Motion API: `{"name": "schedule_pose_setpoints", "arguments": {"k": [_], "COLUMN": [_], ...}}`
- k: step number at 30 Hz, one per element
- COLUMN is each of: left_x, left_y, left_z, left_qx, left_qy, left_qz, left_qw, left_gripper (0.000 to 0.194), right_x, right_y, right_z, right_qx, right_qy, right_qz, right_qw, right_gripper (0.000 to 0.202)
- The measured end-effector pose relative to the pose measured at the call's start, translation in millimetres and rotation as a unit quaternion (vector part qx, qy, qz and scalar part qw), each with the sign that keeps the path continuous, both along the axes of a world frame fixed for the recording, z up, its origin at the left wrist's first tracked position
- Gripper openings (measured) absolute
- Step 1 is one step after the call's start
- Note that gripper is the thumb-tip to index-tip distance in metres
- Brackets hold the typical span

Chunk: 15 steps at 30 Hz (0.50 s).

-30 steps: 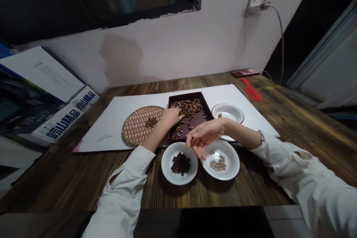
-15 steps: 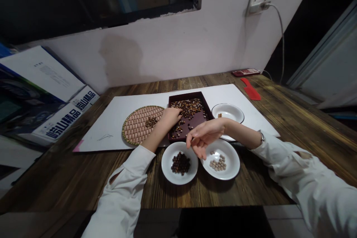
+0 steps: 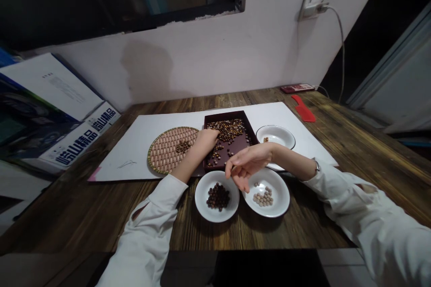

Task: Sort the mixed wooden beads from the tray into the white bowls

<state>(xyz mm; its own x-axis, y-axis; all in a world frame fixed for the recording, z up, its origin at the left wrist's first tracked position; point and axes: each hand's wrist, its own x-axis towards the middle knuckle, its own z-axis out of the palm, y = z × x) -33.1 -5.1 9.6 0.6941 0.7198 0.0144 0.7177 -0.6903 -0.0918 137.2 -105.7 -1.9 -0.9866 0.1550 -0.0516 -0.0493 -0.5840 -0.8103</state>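
A dark red tray [image 3: 248, 128] of mixed brown beads sits in the middle of a white sheet [image 3: 141, 139]. My left hand [image 3: 205, 140] rests on the tray's left edge, fingers curled among the beads; whether it pinches one is hidden. My right hand [image 3: 246, 166] hovers with loose, parted fingers over the gap between two white bowls, one with dark beads [image 3: 206, 188] and one with pale beads [image 3: 279, 186]. A woven round mat [image 3: 164, 152] with a few beads lies left of the tray. A third white bowl [image 3: 278, 133] sits to the right.
Boxes and printed cartons [image 3: 77, 143] lean at the left on the wooden table [image 3: 84, 215]. A red comb [image 3: 303, 108] and a red phone-like item [image 3: 298, 87] lie at the back right, near a wall socket with a cable [image 3: 313, 2].
My left hand has drawn its fingers slightly back toward the tray's left edge. My right hand has barely moved.
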Motion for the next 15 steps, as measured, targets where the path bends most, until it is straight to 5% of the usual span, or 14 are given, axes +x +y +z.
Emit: {"name": "schedule_pose_setpoints", "arguments": {"k": [15], "left_x": [-0.8], "left_y": [-0.2], "left_z": [-0.8], "left_qx": [0.001], "left_qy": [-0.017], "left_qz": [-0.027], "left_qw": [0.999], "left_gripper": [0.035], "right_x": [0.6], "right_y": [-0.1], "right_z": [2.0], "right_qx": [-0.001], "right_qy": [-0.002], "right_qz": [0.001], "right_qw": [1.0], "right_gripper": [0.042]}}
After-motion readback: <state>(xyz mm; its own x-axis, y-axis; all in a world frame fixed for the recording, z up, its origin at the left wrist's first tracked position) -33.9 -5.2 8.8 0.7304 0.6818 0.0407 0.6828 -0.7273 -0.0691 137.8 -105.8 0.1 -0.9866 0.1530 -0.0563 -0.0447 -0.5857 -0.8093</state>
